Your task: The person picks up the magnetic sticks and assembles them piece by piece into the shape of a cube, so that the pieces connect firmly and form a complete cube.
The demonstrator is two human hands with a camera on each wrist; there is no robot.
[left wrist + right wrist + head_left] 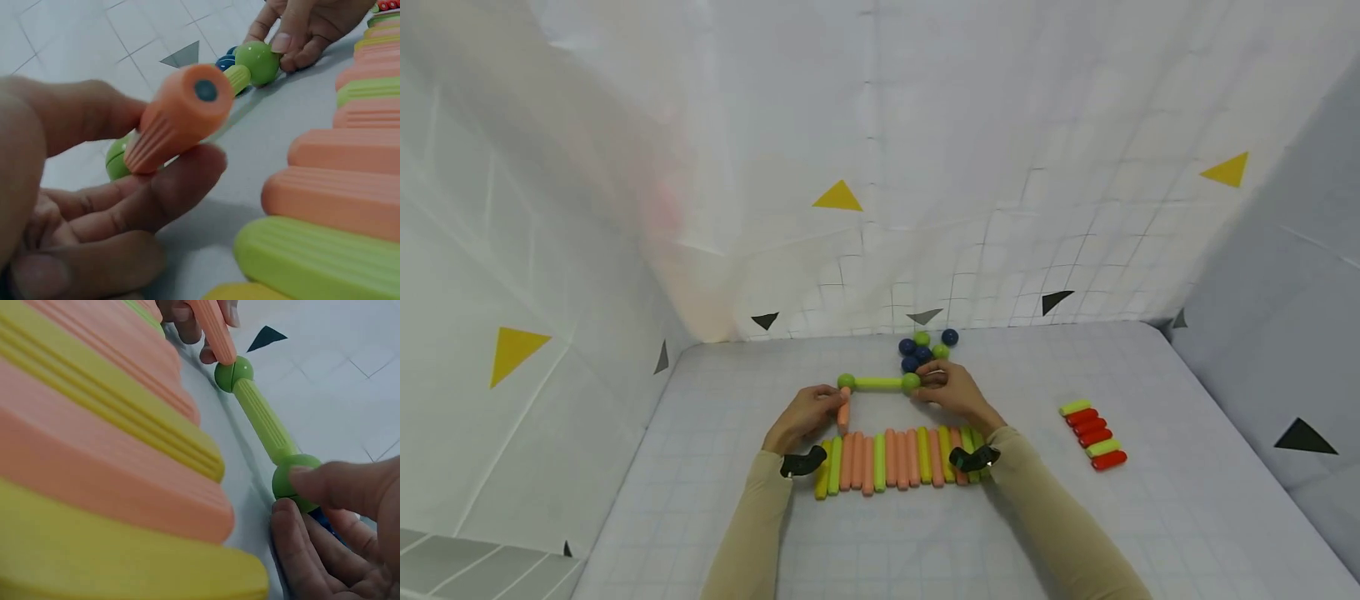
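My left hand (808, 412) pinches an orange ribbed rod (178, 119) between thumb and fingers. A dark round spot shows in the rod's near end; its far end meets a green ball (234, 374). From that ball a yellow-green rod (878, 383) runs sideways to a second green ball (294, 478). My right hand (953, 390) pinches this second ball with thumb and fingertips. Just in front of both hands lies a row of orange, yellow and green rods (891, 458), side by side.
Behind the right hand sits a cluster of dark blue balls (907, 347) and green balls (941, 352). Off to the right, several red rods (1092, 437) and yellow-green rods (1102, 447) lie in a slanted row. White walls stand around the table (880, 550).
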